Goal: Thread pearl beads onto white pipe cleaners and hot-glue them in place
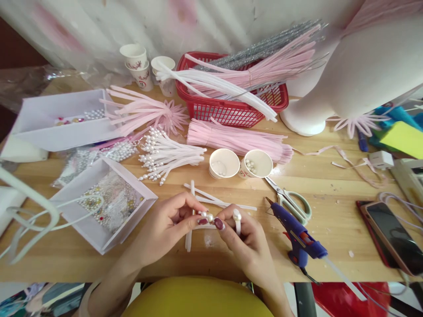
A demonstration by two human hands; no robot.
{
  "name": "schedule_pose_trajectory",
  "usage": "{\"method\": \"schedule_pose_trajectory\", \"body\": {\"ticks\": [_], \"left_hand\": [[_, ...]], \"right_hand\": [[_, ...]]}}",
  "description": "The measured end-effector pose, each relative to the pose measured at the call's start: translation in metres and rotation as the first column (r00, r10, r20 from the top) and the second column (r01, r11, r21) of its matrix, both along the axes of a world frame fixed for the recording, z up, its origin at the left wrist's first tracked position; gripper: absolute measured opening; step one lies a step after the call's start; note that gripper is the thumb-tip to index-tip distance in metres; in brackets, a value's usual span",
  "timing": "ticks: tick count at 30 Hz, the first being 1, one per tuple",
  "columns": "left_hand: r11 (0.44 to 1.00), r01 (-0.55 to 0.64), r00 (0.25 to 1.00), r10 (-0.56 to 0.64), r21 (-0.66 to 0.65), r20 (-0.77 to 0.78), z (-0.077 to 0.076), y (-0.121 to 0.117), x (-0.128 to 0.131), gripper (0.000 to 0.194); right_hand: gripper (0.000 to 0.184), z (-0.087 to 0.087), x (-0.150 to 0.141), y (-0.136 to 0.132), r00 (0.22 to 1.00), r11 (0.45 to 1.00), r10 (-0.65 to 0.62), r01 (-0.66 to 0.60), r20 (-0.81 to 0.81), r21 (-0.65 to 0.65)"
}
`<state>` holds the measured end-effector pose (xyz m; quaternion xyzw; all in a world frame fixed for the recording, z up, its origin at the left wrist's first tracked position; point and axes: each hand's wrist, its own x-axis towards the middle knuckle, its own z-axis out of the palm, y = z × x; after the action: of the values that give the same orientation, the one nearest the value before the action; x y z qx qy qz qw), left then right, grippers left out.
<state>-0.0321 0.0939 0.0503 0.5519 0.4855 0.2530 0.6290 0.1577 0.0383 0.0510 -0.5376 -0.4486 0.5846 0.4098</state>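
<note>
My left hand (175,224) and my right hand (246,240) meet fingertip to fingertip above the table's front part. Between them are white pearl beads (209,216), pinched by both thumbs and index fingers. Whether the beads sit on a stem or wire is hard to make out. A white band with a pearl (237,218) circles a finger of my right hand. Loose white stems (224,204) lie crossed on the wood just behind and under my hands. A bundle of white stems tipped with pearls (175,154) rests farther back.
Two paper cups (224,164) with beads stand behind my hands. To the right lie scissors (294,204), a blue glue gun (297,229) and a phone (393,229). An open bead box (132,229) is at left. Pink stems (238,140) and a red basket (224,113) are behind.
</note>
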Motion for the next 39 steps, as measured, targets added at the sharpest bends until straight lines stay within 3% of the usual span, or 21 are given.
{"method": "schedule_pose_trajectory", "body": {"ticks": [6,8,9,11,12,13,14,15,21,25,27,29,35,39], "left_hand": [[0.985,-0.090,0.983,0.111,-0.145,0.145,-0.006,0.000,0.009,0.021],[0.938,-0.163,0.933,0.248,-0.307,0.261,-0.007,0.002,0.012,0.020],[0.869,-0.210,0.876,0.371,-0.448,0.309,-0.007,0.003,0.013,0.018],[0.643,-0.259,0.716,0.628,-0.720,0.304,-0.007,0.005,0.017,0.018],[0.527,-0.267,0.645,0.720,-0.807,0.257,-0.006,0.005,0.019,0.023],[0.445,-0.273,0.597,0.774,-0.853,0.212,-0.005,0.006,0.020,0.028],[0.404,-0.285,0.570,0.801,-0.869,0.185,-0.003,0.006,0.021,0.031],[0.398,-0.302,0.559,0.810,-0.866,0.177,-0.002,0.006,0.022,0.033],[0.482,-0.309,0.581,0.778,-0.820,0.238,-0.003,0.003,0.023,0.032],[0.641,-0.181,0.613,0.666,-0.746,0.424,-0.008,-0.003,0.023,0.005],[0.697,-0.130,0.611,0.617,-0.705,0.496,-0.010,-0.007,0.024,0.022],[0.718,-0.115,0.619,0.592,-0.687,0.516,-0.012,-0.008,0.025,0.029],[0.781,-0.081,0.636,0.519,-0.620,0.571,-0.011,-0.006,0.026,0.025],[0.794,-0.058,0.646,0.492,-0.605,0.584,-0.012,-0.006,0.025,0.024]], "right_hand": [[0.031,-0.012,-0.002,-0.001,0.976,0.994,-0.004,-0.020,-0.219,-0.109],[0.029,-0.014,-0.002,-0.003,0.968,0.993,-0.007,-0.022,-0.250,-0.113],[0.029,-0.015,-0.002,-0.004,0.966,0.993,-0.011,-0.019,-0.258,-0.117],[0.027,-0.016,-0.002,-0.005,0.958,0.991,-0.022,-0.016,-0.285,-0.130],[0.027,-0.016,-0.003,-0.005,0.952,0.990,-0.027,-0.016,-0.305,-0.139],[0.026,-0.016,-0.003,-0.006,0.945,0.989,-0.032,-0.017,-0.325,-0.147],[0.026,-0.015,-0.003,-0.006,0.941,0.988,-0.034,-0.020,-0.337,-0.156],[0.026,-0.014,-0.003,-0.006,0.942,0.987,-0.031,-0.025,-0.336,-0.161],[0.035,-0.005,-0.006,-0.004,0.976,0.988,0.055,-0.083,-0.209,-0.127],[0.038,-0.003,-0.011,-0.004,0.972,0.990,0.061,-0.088,-0.227,-0.111],[0.038,-0.003,-0.012,-0.003,0.970,0.991,0.055,-0.082,-0.237,-0.106],[0.036,-0.004,-0.014,-0.002,0.973,0.993,0.055,-0.077,-0.222,-0.092],[0.034,-0.004,-0.015,0.002,0.983,0.996,0.072,-0.081,-0.172,-0.047],[0.035,-0.002,-0.015,0.004,0.984,0.996,0.075,-0.082,-0.161,-0.042]]}}
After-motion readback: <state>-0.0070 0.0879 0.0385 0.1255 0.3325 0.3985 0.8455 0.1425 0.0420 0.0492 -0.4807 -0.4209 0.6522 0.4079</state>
